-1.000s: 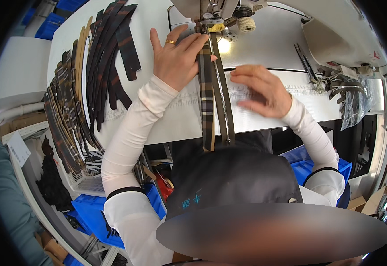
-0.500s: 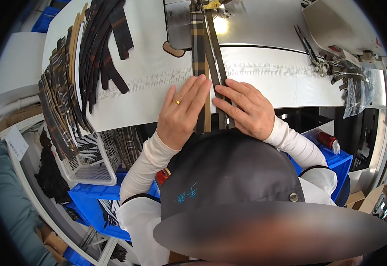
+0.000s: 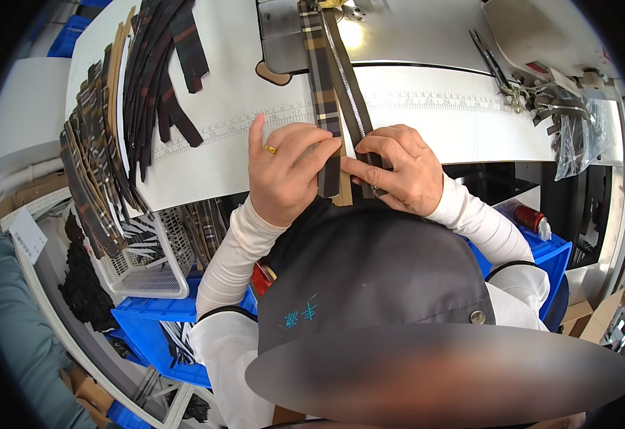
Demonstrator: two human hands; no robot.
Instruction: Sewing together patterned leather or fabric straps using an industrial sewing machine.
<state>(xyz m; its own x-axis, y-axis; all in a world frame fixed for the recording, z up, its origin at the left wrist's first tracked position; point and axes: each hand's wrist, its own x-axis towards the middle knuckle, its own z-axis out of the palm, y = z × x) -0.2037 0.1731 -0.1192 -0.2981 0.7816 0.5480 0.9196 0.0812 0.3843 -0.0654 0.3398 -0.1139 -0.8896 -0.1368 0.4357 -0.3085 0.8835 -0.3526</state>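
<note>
A plaid fabric strip [image 3: 321, 82] and a dark zipper [image 3: 350, 93] with metal teeth run side by side from the sewing machine's needle area [image 3: 316, 6] down to the table's near edge. My left hand [image 3: 284, 168] is closed on the plaid strip near its lower end, thumb and index finger pinching it while the little finger sticks out. With curled fingers, my right hand [image 3: 405, 170] grips the zipper close to its lower end, its thumb reaching left toward the strip. Tan backing [image 3: 344, 191] shows between the two. Part of the zipper's end is hidden under my right fingers.
Dark and plaid strips [image 3: 148, 93] lie heaped on the table's left. Scissors or tweezers [image 3: 490, 61] and a plastic bag [image 3: 580, 143] with zipper pieces are at the right. A white basket [image 3: 162, 275] and blue bins [image 3: 130, 311] stand below the left edge.
Both hands have gone from lying flat on the strip and zipper to curled, pinching fingers. The lower ends of strip and zipper have moved a little away from me, toward the machine.
</note>
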